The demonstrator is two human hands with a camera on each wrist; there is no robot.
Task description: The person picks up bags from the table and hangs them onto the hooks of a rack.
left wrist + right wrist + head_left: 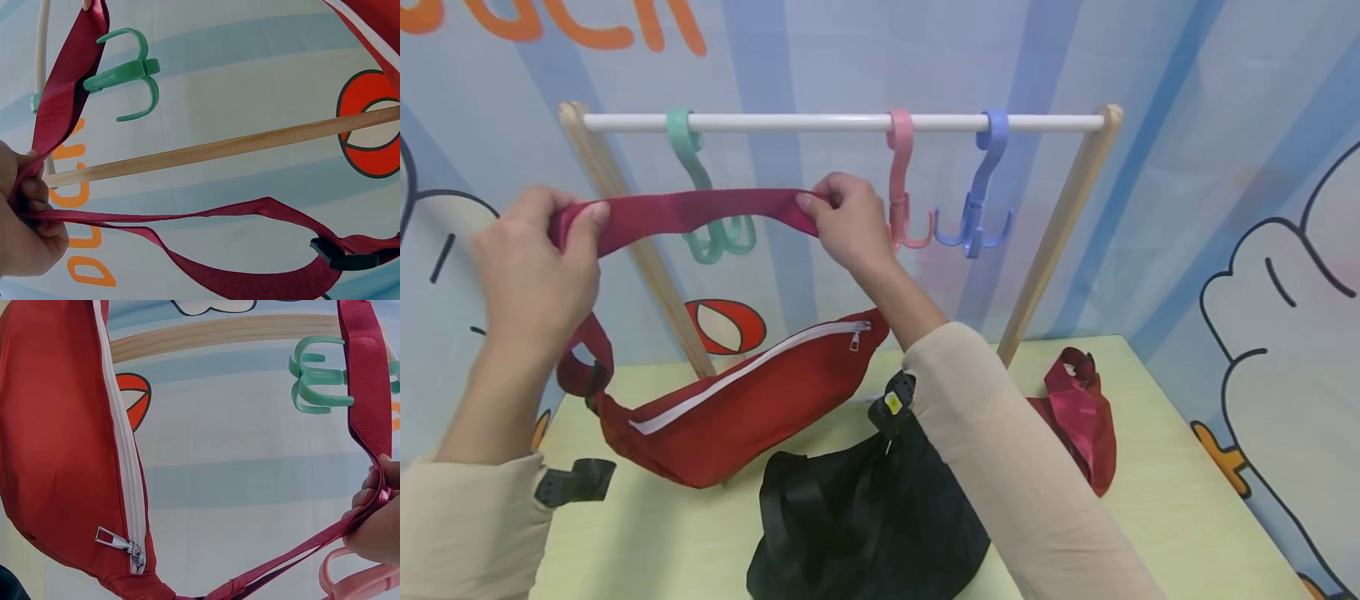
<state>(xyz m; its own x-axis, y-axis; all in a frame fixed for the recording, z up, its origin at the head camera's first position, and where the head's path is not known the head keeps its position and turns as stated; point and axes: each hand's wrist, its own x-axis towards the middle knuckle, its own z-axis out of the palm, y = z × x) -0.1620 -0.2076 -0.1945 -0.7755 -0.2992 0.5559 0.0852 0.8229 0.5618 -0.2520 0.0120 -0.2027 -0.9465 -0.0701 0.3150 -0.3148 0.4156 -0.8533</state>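
Observation:
A red waist bag (pixel 760 400) with a white zipper hangs tilted by its dark red strap (pixel 700 212), its right end higher. My left hand (pixel 542 258) grips the strap at the left, fingers curled round it. The strap's other end is pinched by my right hand (pixel 850 218), and the stretch between them runs nearly level. That stretch crosses in front of the green hook (pixel 709 192) on the rack. In the left wrist view a black buckle (pixel 344 255) sits on the lower strap. The zipper pull (pixel 120 545) shows in the right wrist view.
A white rail (pixel 820 123) on wooden posts (pixel 1060 237) carries the green hook, a pink hook (pixel 900 175) and a blue hook (pixel 977 192). On the pale yellow table (pixel 647 533) lie a black bag (pixel 865 517) and another red bag (pixel 1086 425). A printed backdrop stands behind.

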